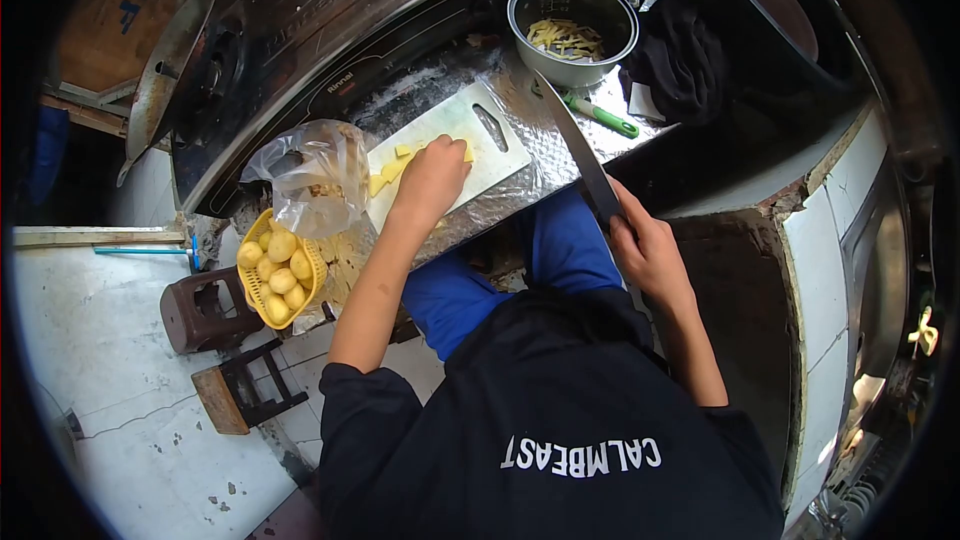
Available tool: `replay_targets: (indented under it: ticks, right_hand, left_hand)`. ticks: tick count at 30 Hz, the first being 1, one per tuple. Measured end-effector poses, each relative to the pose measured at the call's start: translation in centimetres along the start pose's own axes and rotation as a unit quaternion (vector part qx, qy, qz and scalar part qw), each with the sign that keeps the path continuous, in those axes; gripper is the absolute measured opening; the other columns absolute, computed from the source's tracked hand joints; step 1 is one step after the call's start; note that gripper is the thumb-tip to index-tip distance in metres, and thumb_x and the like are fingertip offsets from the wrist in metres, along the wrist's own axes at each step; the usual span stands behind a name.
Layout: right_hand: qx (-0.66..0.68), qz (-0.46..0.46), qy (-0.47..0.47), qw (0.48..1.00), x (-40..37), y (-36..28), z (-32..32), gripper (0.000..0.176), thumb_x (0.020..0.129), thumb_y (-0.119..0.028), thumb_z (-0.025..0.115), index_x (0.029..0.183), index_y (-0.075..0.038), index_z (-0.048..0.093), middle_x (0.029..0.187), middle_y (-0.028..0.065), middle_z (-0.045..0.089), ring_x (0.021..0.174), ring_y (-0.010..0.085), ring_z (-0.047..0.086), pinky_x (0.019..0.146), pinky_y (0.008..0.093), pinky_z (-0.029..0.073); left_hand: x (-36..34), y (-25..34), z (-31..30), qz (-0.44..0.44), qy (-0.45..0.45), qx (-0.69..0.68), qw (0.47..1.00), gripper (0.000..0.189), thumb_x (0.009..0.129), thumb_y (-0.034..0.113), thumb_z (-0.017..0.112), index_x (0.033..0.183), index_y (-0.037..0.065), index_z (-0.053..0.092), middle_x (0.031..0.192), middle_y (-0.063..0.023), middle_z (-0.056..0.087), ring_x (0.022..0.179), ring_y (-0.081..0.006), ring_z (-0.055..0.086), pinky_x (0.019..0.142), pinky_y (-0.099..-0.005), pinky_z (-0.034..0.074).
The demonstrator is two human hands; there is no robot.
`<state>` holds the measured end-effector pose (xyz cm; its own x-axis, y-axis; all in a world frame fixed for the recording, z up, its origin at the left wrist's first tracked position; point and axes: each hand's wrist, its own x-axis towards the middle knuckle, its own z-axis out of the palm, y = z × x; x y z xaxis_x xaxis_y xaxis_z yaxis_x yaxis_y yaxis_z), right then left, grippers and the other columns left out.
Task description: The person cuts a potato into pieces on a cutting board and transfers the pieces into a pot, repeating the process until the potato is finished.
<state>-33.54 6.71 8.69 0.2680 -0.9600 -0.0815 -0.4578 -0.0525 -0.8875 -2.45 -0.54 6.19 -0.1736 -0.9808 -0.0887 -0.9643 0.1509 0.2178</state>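
My right hand [648, 246] is closed on the handle of a large kitchen knife [580, 145], its blade pointing up and away, off the right side of the cutting board. On the white cutting board [508, 162] my left hand [433, 178] rests with curled fingers over potato pieces [467, 153], which show at the fingertips and are partly hidden. More cut potato pieces [384, 178] lie left of that hand. Potato strips [565, 39] fill the bottom of a grey pot [575, 73] behind the board.
A yellow basket [315, 262] of peeled potatoes [281, 246] and a clear plastic bag [318, 175] stand left. A green-handled peeler [610, 120] and black cloth [682, 60] lie right. The Rinnai stove [330, 75] is behind; a brown stool [190, 312] stands below left.
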Motion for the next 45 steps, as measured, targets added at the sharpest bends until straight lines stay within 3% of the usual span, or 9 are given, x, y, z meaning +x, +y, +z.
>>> replay_targets:
  ticks: [4, 6, 7, 11, 13, 17, 19, 38, 45]
  right_hand:
    - [-0.01, 0.02, -0.028, 0.999, 0.2, -0.6, 0.3, 0.062, 0.095, -0.004, 0.056, 0.154, -0.014, 0.039, 0.071, 0.0227, 0.059, 0.061, 0.0319, 0.061, 0.065, 0.0355, 0.049]
    - [-0.029, 0.047, -0.079, 0.995, 0.4, -0.7, 0.9, 0.07, 0.091, -0.003, 0.057, 0.157, -0.015, 0.034, 0.071, 0.0262, 0.06, 0.063, 0.0402, 0.064, 0.066, 0.0411, 0.051]
    - [-0.053, 0.014, -0.092, 0.994, 0.8, -0.6, 1.4, 0.078, 0.088, -0.001, 0.058, 0.159, -0.013, 0.026, 0.071, 0.0266, 0.062, 0.066, 0.0438, 0.064, 0.069, 0.0478, 0.052]
    - [-0.125, -0.081, -0.101, 0.984, 2.6, -0.6, 4.3, 0.082, 0.088, -0.002, 0.057, 0.159, -0.007, 0.018, 0.074, 0.025, 0.066, 0.068, 0.0452, 0.065, 0.068, 0.0551, 0.051]
    - [-0.158, -0.094, -0.109, 0.977, 3.6, -0.9, 5.9, 0.081, 0.088, -0.004, 0.057, 0.159, -0.007, 0.019, 0.073, 0.0245, 0.066, 0.067, 0.0457, 0.065, 0.068, 0.0552, 0.051]
    - [-0.238, -0.117, -0.141, 0.954, 5.1, -1.6, 8.1, 0.079, 0.09, -0.01, 0.057, 0.159, -0.004, 0.018, 0.07, 0.0244, 0.066, 0.063, 0.0452, 0.065, 0.063, 0.0564, 0.053]
    - [-0.278, -0.112, -0.163, 0.94, 5.4, -2.3, 8.5, 0.08, 0.091, -0.012, 0.058, 0.159, -0.001, 0.018, 0.069, 0.0241, 0.066, 0.06, 0.0433, 0.066, 0.059, 0.0558, 0.053]
    - [-0.338, -0.122, -0.159, 0.92, 7.3, -3.1, 11.2, 0.079, 0.09, -0.012, 0.059, 0.157, 0.002, 0.02, 0.062, 0.0248, 0.064, 0.057, 0.0435, 0.065, 0.056, 0.0545, 0.053]
    - [-0.274, -0.133, -0.13, 0.943, 6.7, -3.6, 9.7, 0.078, 0.09, -0.011, 0.058, 0.157, 0.002, 0.02, 0.061, 0.0262, 0.062, 0.056, 0.0462, 0.063, 0.057, 0.0566, 0.052]
  left_hand:
    - [-0.1, -0.9, -0.6, 0.022, 0.065, -0.079, 0.995, 0.031, 0.086, 0.019, 0.073, 0.113, 0.004, 0.072, 0.101, -0.0153, 0.067, 0.095, -0.0348, 0.067, 0.085, -0.0428, 0.054]
    - [0.4, -1.9, -0.1, 0.034, 0.064, -0.098, 0.993, 0.035, 0.085, 0.021, 0.074, 0.115, 0.004, 0.072, 0.102, -0.0147, 0.067, 0.095, -0.0343, 0.067, 0.085, -0.0416, 0.053]
    - [0.6, -2.3, 0.3, 0.049, 0.061, -0.117, 0.99, 0.038, 0.085, 0.022, 0.076, 0.118, 0.004, 0.072, 0.103, -0.014, 0.067, 0.094, -0.0338, 0.066, 0.085, -0.0405, 0.053]
    - [0.0, -1.8, 2.5, 0.005, 0.113, -0.134, 0.985, 0.039, 0.084, 0.021, 0.077, 0.117, 0.001, 0.072, 0.104, -0.0153, 0.066, 0.095, -0.0331, 0.066, 0.085, -0.0396, 0.052]
    - [-0.7, -1.5, 3.3, -0.005, 0.183, -0.143, 0.973, 0.039, 0.084, 0.018, 0.078, 0.117, -0.001, 0.071, 0.103, -0.0157, 0.066, 0.094, -0.0331, 0.066, 0.084, -0.0392, 0.052]
    - [-1.2, -1.6, 4.2, -0.019, 0.206, -0.156, 0.966, 0.037, 0.083, 0.015, 0.079, 0.115, -0.002, 0.072, 0.1, -0.0162, 0.067, 0.091, -0.0333, 0.066, 0.082, -0.0387, 0.052]
    - [-1.2, -1.8, 4.1, -0.046, 0.196, -0.238, 0.95, 0.036, 0.082, 0.014, 0.079, 0.114, -0.003, 0.073, 0.098, -0.016, 0.067, 0.089, -0.0326, 0.067, 0.081, -0.0382, 0.052]
    - [-1.0, -2.8, 5.0, -0.041, 0.229, -0.284, 0.93, 0.024, 0.085, 0.011, 0.076, 0.104, -0.003, 0.075, 0.093, -0.0152, 0.07, 0.08, -0.029, 0.069, 0.076, -0.0354, 0.054]
    - [-0.9, -2.8, 5.4, -0.045, 0.235, -0.305, 0.922, 0.022, 0.084, 0.011, 0.078, 0.1, -0.004, 0.076, 0.091, -0.0153, 0.071, 0.075, -0.026, 0.069, 0.072, -0.0343, 0.054]
